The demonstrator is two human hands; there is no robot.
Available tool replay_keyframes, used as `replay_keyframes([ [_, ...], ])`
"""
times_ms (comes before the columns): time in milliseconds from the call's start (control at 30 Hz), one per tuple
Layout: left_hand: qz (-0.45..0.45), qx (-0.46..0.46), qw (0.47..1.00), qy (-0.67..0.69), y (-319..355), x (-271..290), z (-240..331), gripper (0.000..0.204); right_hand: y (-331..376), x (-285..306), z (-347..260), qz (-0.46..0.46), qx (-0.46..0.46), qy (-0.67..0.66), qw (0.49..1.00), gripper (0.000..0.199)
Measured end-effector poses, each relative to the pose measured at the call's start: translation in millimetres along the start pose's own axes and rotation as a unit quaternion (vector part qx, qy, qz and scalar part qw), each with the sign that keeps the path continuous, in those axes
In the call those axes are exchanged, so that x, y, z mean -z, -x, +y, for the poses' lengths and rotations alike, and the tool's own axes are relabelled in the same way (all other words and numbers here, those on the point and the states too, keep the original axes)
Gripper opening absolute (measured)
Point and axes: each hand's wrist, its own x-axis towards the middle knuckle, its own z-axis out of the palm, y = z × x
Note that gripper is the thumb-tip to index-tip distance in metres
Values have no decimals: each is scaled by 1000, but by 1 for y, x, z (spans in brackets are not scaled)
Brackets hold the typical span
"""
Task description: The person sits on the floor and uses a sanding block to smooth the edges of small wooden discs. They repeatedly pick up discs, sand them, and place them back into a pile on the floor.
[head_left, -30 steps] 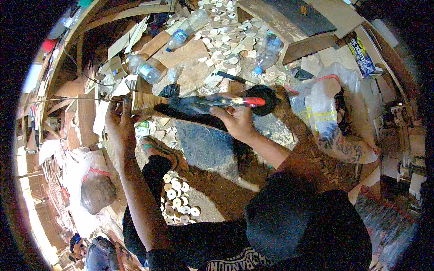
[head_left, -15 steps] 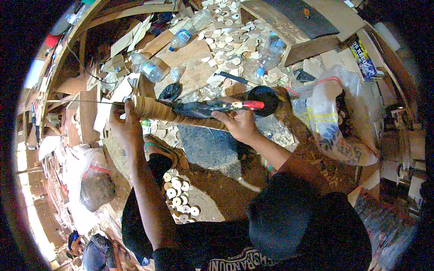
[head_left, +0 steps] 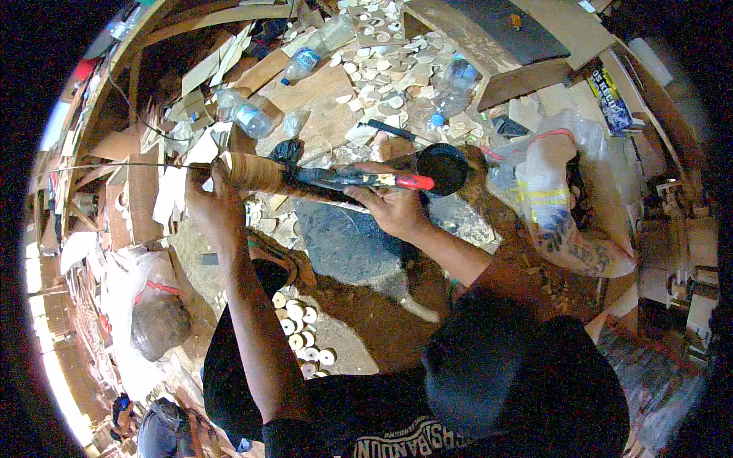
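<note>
My left hand (head_left: 212,211) grips the left end of a brown cylinder of stacked wooden discs (head_left: 256,172) threaded on a thin metal rod (head_left: 114,165) that sticks out to the left. My right hand (head_left: 392,211) holds the other end, closed on a long tool with a black and red handle (head_left: 397,181) that lies along the stack. Just right of the tool's tip sits a black round bowl (head_left: 443,168). A grey stone slab (head_left: 351,240) lies below both hands.
Many small wooden discs (head_left: 382,69) and plastic bottles (head_left: 248,114) cover the boards ahead. More discs (head_left: 301,336) lie by my knee. A clear plastic bag (head_left: 546,187) is at the right and a filled sack (head_left: 156,320) at the left.
My left hand slid slightly right along the rod, uncovering the brown disc stack. My right hand and the tool have stayed in place.
</note>
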Motion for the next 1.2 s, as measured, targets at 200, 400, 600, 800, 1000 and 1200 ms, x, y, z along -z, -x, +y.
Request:
replay_keyframes([
  [200, -2, 39, 999, 17, 1, 4, -13, 22, 68, 44, 29, 98, -155, -40, 982, 27],
  [400, 10, 26, 999, 26, 9, 2, -6, 21, 35, 24, 23, 67, -102, 22, 992, 24],
  [600, 51, 47, 991, 113, 13, -1, -12, 22, 24, 16, 26, 46, -68, -1, 997, 25],
  [800, 46, 125, 972, 194, 17, 9, -13, 21, 93, 59, 57, 157, -253, 37, 954, 22],
  [1000, 15, 110, 988, 103, 20, 11, 4, 17, 31, 8, 34, 11, -73, -117, 990, 23],
  [1200, 61, 85, 992, 75, 21, 7, 2, 22, 78, 50, 60, 115, -168, 33, 979, 26],
])
